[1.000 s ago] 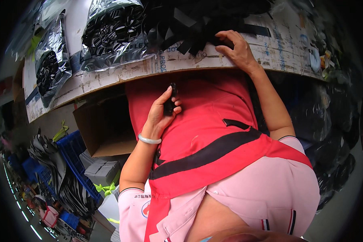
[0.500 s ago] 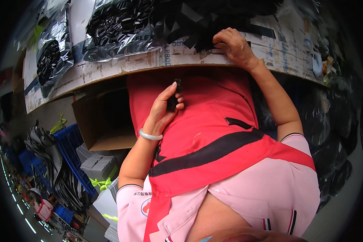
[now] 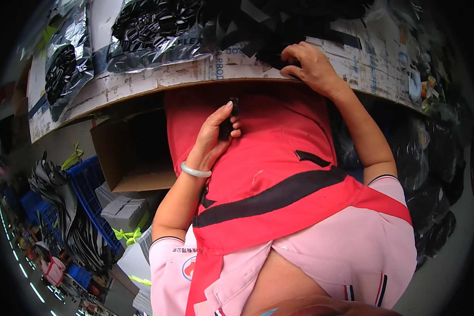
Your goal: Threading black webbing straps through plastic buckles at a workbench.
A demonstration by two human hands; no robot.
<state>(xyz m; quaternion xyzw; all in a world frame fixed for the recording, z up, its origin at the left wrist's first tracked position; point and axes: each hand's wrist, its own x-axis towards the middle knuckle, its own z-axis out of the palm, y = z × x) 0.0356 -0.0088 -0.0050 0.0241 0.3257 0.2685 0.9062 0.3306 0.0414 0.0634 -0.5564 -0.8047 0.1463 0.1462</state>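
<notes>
Over the red apron, my left hand is closed round a small bundle of dark strips, its thumb pressed along the side. What the bundle is made of cannot be made out. At the front edge of the table, my right hand has its fingers curled down among loose black strips. Anything between those fingertips blends into the dark heap. One flat black strip lies just beyond this hand.
Clear plastic bags of black pieces lie on the cardboard-covered table. Beneath it stands an open cardboard box. Blue crates and tied grey stacks are at left; dark bagged goods are at right.
My right hand has drawn slightly back toward me and a little to the right along the table edge. My left hand still holds the bundle, almost unmoved.
</notes>
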